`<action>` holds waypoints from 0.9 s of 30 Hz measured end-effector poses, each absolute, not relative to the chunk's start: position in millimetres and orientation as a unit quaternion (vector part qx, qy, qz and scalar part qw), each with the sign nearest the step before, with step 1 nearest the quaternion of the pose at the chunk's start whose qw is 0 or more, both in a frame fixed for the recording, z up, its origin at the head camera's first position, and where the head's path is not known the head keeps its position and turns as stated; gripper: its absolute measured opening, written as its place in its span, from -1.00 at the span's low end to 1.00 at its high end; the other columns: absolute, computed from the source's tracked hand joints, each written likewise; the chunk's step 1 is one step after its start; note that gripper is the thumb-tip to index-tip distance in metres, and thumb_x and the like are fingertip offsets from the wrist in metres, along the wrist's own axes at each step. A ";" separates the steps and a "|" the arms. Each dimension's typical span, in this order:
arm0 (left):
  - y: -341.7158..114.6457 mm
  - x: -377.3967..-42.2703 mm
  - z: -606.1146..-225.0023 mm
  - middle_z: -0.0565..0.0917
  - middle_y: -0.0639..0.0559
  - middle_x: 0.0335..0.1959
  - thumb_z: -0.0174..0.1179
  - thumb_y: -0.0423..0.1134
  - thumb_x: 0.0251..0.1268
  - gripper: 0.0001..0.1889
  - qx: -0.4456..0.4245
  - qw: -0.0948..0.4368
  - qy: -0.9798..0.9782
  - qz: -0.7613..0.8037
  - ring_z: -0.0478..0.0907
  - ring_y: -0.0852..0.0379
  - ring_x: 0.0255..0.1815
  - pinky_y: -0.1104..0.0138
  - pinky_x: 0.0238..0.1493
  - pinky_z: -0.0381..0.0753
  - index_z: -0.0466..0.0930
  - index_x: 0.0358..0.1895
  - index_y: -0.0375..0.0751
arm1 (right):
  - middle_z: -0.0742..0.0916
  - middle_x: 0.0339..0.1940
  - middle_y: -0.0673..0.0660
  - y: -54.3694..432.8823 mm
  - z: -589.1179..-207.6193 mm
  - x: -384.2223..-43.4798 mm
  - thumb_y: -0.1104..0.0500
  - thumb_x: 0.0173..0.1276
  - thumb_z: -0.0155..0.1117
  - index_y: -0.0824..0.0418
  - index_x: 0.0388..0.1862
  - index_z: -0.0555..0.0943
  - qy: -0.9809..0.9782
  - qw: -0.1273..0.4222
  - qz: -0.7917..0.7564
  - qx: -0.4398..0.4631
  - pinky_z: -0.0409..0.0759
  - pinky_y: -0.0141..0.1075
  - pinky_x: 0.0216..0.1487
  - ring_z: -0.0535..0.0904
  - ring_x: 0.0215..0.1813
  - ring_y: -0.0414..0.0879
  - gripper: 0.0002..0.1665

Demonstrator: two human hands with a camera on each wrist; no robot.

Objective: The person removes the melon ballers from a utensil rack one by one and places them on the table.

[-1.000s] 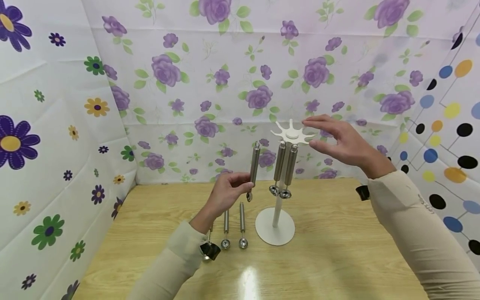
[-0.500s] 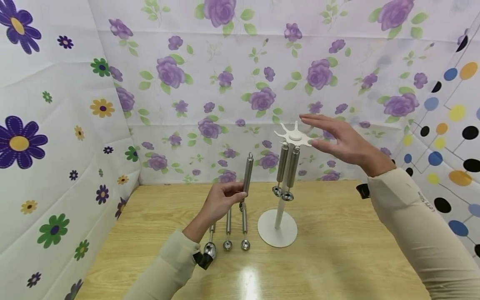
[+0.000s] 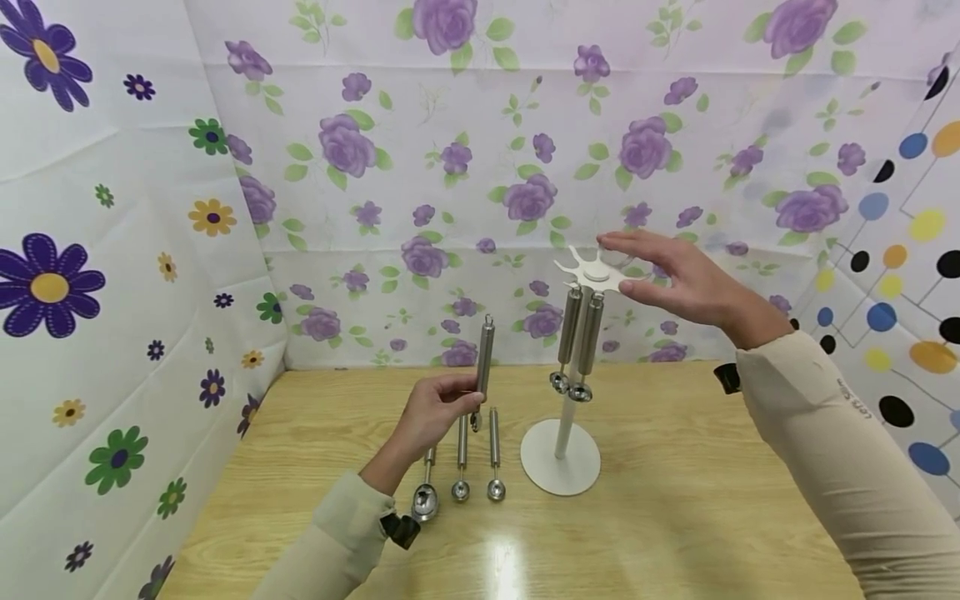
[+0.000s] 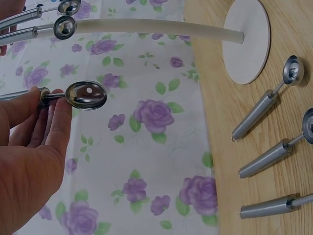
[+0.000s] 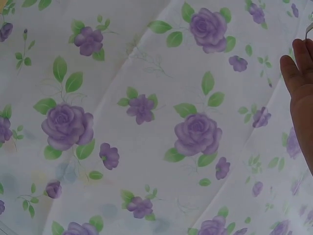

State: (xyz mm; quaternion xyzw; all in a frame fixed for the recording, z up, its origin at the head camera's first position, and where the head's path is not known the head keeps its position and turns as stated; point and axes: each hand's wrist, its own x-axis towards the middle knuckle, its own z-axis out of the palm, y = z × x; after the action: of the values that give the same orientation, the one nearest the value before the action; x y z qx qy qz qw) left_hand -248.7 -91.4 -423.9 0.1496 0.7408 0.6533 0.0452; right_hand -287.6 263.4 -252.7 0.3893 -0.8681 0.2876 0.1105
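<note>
My left hand [image 3: 435,417] pinches the lower handle of a metal melon baller [image 3: 486,358] between thumb and fingers, bowl end down. Its oval bowl [image 4: 86,95], with a small hole, shows in the left wrist view. At the white rack's spoked top [image 3: 592,272], my right hand [image 3: 678,279] spreads thumb and straight fingers, tips right at the spokes. Two more melon ballers hang from this top, one [image 3: 568,329] beside the other [image 3: 592,333]. In the right wrist view only part of the right hand [image 5: 302,93] shows, at the right edge.
On the wooden table [image 3: 675,500], left of the rack's round base [image 3: 540,467], lie a small scoop [image 3: 495,450], a second small scoop [image 3: 462,450] and a larger scoop [image 3: 425,502]. Floral cloth [image 3: 420,200] stands behind the table.
My left hand has moved left and down, away from the rack, carrying the melon baller. The right hand stays at the rack's top.
</note>
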 end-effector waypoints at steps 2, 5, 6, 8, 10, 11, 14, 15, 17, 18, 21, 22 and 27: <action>-92.1 -248.0 -424.3 0.69 -0.28 -0.01 0.26 -0.43 0.37 -0.65 0.148 0.045 0.738 0.657 0.67 -0.19 0.00 0.16 0.03 0.69 0.59 0.19 -0.45 | 0.37 0.52 0.22 263.5 -251.8 -286.7 0.10 0.45 0.22 0.11 0.53 0.35 -0.871 0.107 0.290 0.382 0.08 0.38 0.41 0.11 0.56 0.23 -0.31; -92.8 -247.4 -425.3 0.68 -0.29 -0.01 0.24 -0.45 0.38 -0.65 0.149 0.047 0.733 0.663 0.64 -0.25 0.03 0.20 0.00 0.70 0.58 0.19 -0.46 | 0.36 0.52 0.21 264.3 -251.4 -285.3 0.07 0.44 0.24 0.13 0.53 0.34 -0.876 0.102 0.292 0.371 0.13 0.40 0.37 0.12 0.55 0.23 -0.29; -93.0 -247.3 -425.7 0.68 -0.30 0.00 0.24 -0.45 0.38 -0.65 0.150 0.047 0.732 0.663 0.63 -0.27 0.03 0.21 0.00 0.70 0.58 0.19 -0.46 | 0.36 0.52 0.21 264.8 -251.5 -284.8 0.07 0.43 0.24 0.14 0.53 0.33 -0.877 0.101 0.292 0.369 0.15 0.41 0.35 0.14 0.54 0.24 -0.28; -93.3 -247.3 -427.0 0.68 -0.30 -0.01 0.24 -0.45 0.38 -0.65 0.149 0.049 0.731 0.664 0.63 -0.29 0.04 0.22 -0.01 0.71 0.58 0.19 -0.46 | 0.36 0.50 0.22 265.6 -251.8 -283.8 0.06 0.43 0.25 0.17 0.53 0.33 -0.878 0.101 0.289 0.367 0.20 0.40 0.31 0.18 0.51 0.26 -0.26; -93.7 -247.7 -428.7 0.68 -0.30 0.00 0.25 -0.44 0.38 -0.65 0.150 0.049 0.732 0.663 0.63 -0.28 0.04 0.23 -0.01 0.71 0.59 0.18 -0.45 | 0.37 0.47 0.22 266.3 -252.1 -283.6 0.05 0.43 0.26 0.21 0.53 0.33 -0.878 0.105 0.287 0.368 0.24 0.38 0.28 0.23 0.47 0.26 -0.25; -93.9 -248.0 -429.6 0.68 -0.30 0.00 0.25 -0.44 0.38 -0.65 0.151 0.048 0.733 0.662 0.63 -0.28 0.03 0.23 -0.01 0.71 0.59 0.19 -0.45 | 0.38 0.46 0.23 266.5 -252.3 -283.7 0.05 0.42 0.26 0.22 0.52 0.33 -0.878 0.106 0.287 0.369 0.25 0.37 0.26 0.25 0.45 0.26 -0.25; -94.6 -248.8 -432.4 0.68 -0.30 -0.01 0.25 -0.43 0.37 -0.65 0.151 0.046 0.733 0.662 0.65 -0.24 0.01 0.23 0.00 0.70 0.59 0.19 -0.45 | 0.39 0.41 0.23 266.6 -252.2 -283.6 0.04 0.41 0.28 0.23 0.52 0.33 -0.876 0.107 0.290 0.369 0.26 0.34 0.24 0.28 0.40 0.24 -0.24; -94.9 -249.1 -433.3 0.68 -0.30 -0.01 0.25 -0.43 0.37 -0.65 0.151 0.046 0.733 0.662 0.66 -0.21 0.00 0.23 0.00 0.70 0.59 0.19 -0.45 | 0.39 0.40 0.23 266.6 -252.4 -284.0 0.04 0.41 0.28 0.24 0.52 0.33 -0.876 0.106 0.291 0.369 0.26 0.34 0.24 0.28 0.39 0.24 -0.23; -95.6 -249.6 -435.1 0.68 -0.30 -0.02 0.25 -0.43 0.38 -0.64 0.149 0.047 0.733 0.662 0.67 -0.15 -0.02 0.22 0.00 0.70 0.58 0.19 -0.45 | 0.38 0.43 0.23 266.2 -252.4 -284.2 0.04 0.40 0.29 0.21 0.53 0.32 -0.876 0.104 0.292 0.369 0.23 0.36 0.26 0.25 0.43 0.24 -0.22; -96.1 -249.7 -435.9 0.68 -0.29 -0.03 0.25 -0.43 0.38 -0.64 0.148 0.048 0.733 0.663 0.68 -0.11 -0.03 0.22 0.01 0.70 0.58 0.19 -0.45 | 0.37 0.45 0.22 265.9 -252.5 -284.8 0.04 0.40 0.29 0.20 0.54 0.31 -0.876 0.104 0.290 0.371 0.22 0.37 0.28 0.23 0.45 0.24 -0.22; -97.9 -249.7 -437.8 0.69 -0.28 -0.04 0.25 -0.43 0.38 -0.64 0.144 0.048 0.733 0.663 0.69 -0.01 -0.07 0.22 0.00 0.70 0.58 0.19 -0.45 | 0.34 0.52 0.18 264.7 -252.4 -286.7 0.07 0.41 0.28 0.13 0.56 0.29 -0.874 0.103 0.285 0.379 0.14 0.40 0.35 0.14 0.54 0.22 -0.22; -98.5 -249.7 -438.2 0.69 -0.28 -0.05 0.25 -0.43 0.38 -0.65 0.142 0.047 0.733 0.663 0.70 0.01 -0.08 0.23 0.00 0.70 0.58 0.19 -0.46 | 0.33 0.54 0.17 264.2 -252.3 -287.2 0.08 0.41 0.27 0.10 0.57 0.28 -0.874 0.102 0.283 0.382 0.11 0.40 0.37 0.11 0.56 0.20 -0.22; -100.8 -248.5 -438.0 0.69 -0.29 -0.05 0.24 -0.43 0.39 -0.65 0.138 0.047 0.735 0.662 0.70 0.03 -0.10 0.26 0.01 0.70 0.58 0.19 -0.47 | 0.35 0.54 0.18 262.0 -251.1 -288.0 0.04 0.43 0.25 0.09 0.56 0.30 -0.874 0.097 0.277 0.386 0.06 0.39 0.41 0.09 0.58 0.20 -0.24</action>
State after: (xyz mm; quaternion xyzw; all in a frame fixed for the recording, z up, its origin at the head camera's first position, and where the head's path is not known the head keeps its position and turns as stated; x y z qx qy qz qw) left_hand -248.5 -100.8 -438.0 0.1378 0.7350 0.6622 0.0475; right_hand -288.0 262.0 -251.1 0.3864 -0.8743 0.2772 0.0968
